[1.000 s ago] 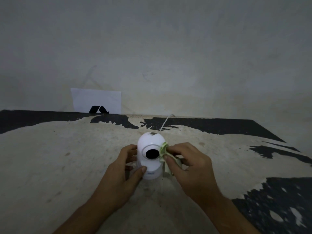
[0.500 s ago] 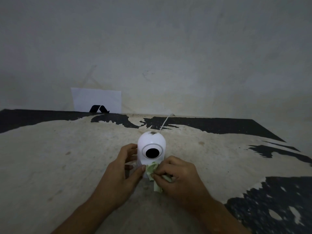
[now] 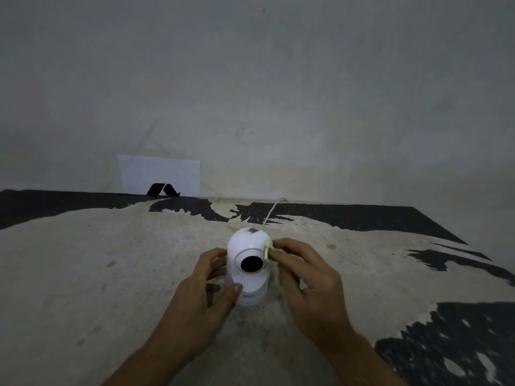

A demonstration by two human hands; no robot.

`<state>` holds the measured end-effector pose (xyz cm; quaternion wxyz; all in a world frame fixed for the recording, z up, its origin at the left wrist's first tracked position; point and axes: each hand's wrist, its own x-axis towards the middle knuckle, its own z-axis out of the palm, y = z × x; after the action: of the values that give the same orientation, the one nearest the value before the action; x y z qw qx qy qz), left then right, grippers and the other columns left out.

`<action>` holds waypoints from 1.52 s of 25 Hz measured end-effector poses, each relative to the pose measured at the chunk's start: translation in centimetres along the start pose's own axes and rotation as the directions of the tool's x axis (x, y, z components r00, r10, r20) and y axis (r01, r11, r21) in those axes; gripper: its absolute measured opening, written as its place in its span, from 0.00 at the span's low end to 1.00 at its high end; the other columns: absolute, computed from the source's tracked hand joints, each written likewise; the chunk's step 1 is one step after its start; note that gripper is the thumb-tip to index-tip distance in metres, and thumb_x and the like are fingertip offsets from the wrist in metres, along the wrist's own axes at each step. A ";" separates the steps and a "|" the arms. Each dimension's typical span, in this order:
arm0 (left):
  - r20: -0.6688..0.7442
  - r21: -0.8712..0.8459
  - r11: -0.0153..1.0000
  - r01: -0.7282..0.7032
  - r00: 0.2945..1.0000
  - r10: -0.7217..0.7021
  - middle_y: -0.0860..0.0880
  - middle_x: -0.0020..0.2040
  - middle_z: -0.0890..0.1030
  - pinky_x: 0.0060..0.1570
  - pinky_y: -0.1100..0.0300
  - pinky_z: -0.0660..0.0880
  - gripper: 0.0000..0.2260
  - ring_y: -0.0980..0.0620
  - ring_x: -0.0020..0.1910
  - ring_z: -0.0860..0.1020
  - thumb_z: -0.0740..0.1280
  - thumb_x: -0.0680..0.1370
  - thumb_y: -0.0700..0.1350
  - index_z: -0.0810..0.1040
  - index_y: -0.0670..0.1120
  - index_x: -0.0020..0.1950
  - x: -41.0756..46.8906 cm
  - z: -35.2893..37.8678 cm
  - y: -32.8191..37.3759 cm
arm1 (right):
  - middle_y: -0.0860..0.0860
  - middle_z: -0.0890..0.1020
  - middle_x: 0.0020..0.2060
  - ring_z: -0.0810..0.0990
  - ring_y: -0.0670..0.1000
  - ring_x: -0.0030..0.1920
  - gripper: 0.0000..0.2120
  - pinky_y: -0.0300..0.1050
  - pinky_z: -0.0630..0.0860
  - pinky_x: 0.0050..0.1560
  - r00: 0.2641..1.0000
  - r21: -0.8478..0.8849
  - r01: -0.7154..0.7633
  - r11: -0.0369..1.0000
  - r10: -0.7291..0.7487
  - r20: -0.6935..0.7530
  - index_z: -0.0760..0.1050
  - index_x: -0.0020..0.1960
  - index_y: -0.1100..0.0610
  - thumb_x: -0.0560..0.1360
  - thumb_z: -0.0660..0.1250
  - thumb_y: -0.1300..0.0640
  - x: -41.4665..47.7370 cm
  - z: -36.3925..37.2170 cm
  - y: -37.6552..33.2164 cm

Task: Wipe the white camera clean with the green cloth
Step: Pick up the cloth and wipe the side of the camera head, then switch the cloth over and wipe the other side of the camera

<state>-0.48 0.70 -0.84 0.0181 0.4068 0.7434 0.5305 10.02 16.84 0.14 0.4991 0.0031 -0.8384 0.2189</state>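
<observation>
The white camera [image 3: 249,246] stands upright on the worn table top, its dark round lens facing me and a dark smudge on its dome. My left hand [image 3: 200,299] grips its base from the left, thumb across the front. My right hand [image 3: 306,282] presses the crumpled green cloth [image 3: 268,253] against the right side of the camera's head. Most of the cloth is hidden under my fingers; a strip hangs down beside the body.
A thin white cable [image 3: 271,211] runs from behind the camera to the table's back edge. A white card [image 3: 158,174] with a black logo leans on the wall at the back left. The table surface [image 3: 111,274] is pale with black patches.
My right hand has carried the cloth from the camera's lower front up to the right side of its head. The left hand has kept its hold on the base.
</observation>
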 end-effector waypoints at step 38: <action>-0.395 -0.498 0.865 -0.058 0.904 -0.166 0.45 0.45 0.85 0.42 0.60 0.79 0.15 0.52 0.47 0.83 0.68 0.74 0.36 0.70 0.54 0.53 0.3 -1.4 3.6 | 0.42 0.75 0.54 0.76 0.44 0.55 0.13 0.36 0.75 0.46 0.924 0.175 -0.372 0.912 0.382 -0.028 0.73 0.57 0.47 0.74 0.69 0.55 -0.6 1.0 -2.3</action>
<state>0.81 0.22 2.81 -0.0247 0.2412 0.5784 0.7789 10.00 14.28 0.04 0.4711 -0.1237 -0.7863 0.3800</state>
